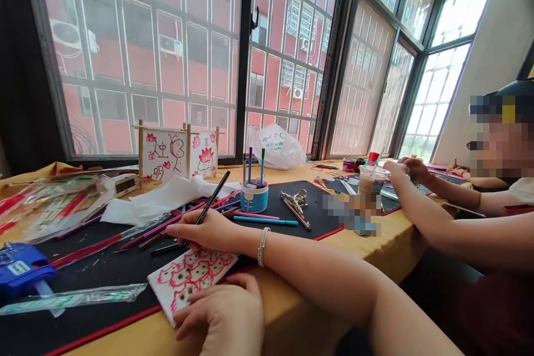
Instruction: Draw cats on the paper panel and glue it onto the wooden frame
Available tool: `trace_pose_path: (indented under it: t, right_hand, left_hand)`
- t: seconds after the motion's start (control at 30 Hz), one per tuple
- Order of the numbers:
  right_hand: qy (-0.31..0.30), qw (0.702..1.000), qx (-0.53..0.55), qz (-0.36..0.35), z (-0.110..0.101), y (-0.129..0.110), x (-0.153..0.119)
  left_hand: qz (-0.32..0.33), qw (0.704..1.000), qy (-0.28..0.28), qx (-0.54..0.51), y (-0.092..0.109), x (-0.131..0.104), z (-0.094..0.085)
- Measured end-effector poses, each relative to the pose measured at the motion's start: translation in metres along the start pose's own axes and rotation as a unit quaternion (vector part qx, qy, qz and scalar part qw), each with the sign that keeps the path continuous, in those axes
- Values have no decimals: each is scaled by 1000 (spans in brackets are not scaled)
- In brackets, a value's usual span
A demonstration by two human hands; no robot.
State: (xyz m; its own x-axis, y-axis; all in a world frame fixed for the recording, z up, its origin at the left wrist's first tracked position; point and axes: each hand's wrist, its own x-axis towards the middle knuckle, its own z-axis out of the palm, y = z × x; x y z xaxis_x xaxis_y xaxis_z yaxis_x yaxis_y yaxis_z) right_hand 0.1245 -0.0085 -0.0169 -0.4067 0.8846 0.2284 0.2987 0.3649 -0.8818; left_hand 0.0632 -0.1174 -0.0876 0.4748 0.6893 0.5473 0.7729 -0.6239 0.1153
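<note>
Nearest to us, our left hand [229, 317] lies low over the near side of the flat white panel covered in red-outlined, dark-dotted shapes [198, 275]. Its fingers are loosely parted and rest along the panel's near edge, with the thumb set off toward the far right corner; they clasp nothing.

The panel lies between our two hands, its long axis slanting from lower left to upper right, across the red border of the black mat [117, 308], so that its near corner reaches over the yellow tablecloth [292, 317]. The left hand touches it from the near side; our right hand [206, 232] sits at its far edge, so from those fingers the panel lies below and toward us.

That right hand comes in from the right, forearm stretched across the mat's edge, a silvery beaded bracelet [262, 246] at the wrist. Its fingers are clamped on a slim black pen [214, 194] whose upper end leans right and away (whether the tip meets the panel, we cannot tell).

Beyond stand a round blue pen holder [254, 198] and two wood-framed white hangings with red drawings [164, 153], before the barred window [167, 61].
</note>
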Motion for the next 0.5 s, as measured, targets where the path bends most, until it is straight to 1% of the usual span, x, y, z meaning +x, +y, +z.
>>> trace_pose_path:
  t: [0.07, 0.1, 0.17, 0.23, 0.3, 0.33, 0.4, 0.43, 0.47, 0.5]
  right_hand:
    - [2, 1000, -5, -10, 2, -2, -3]
    - [5, 1000, -5, -9, 2, -2, -4]
    - [24, 1000, -1, -9, 4, -2, -7]
    - [19, 999, 12, -37, 4, 0, -10]
    - [24, 997, 48, -52, 4, 1, -13]
    - [18, 997, 49, -53, 4, 1, -15]
    - [10, 997, 41, -62, 4, -1, -20]
    - [-2, 997, 36, -75, 4, -2, -23]
    - [-19, 996, 31, -80, 4, -4, -27]
    - [-28, 996, 27, -78, 5, -5, -30]
  left_hand:
    - [-20, 999, -13, 42, 8, 4, 2]
    - [-44, 993, -32, 108, 11, 6, 0]
    - [-35, 972, -86, 216, 18, 10, -12]
    - [-4, 945, -141, 295, 22, 14, -27]
    - [5, 922, -170, 347, 25, 15, -36]
    - [4, 919, -173, 354, 26, 15, -35]
    - [-18, 935, -147, 322, 28, 14, -24]
    - [-32, 950, -113, 288, 29, 14, -14]
    - [-72, 964, -70, 245, 30, 13, -3]
    - [-85, 968, -59, 227, 32, 12, 8]
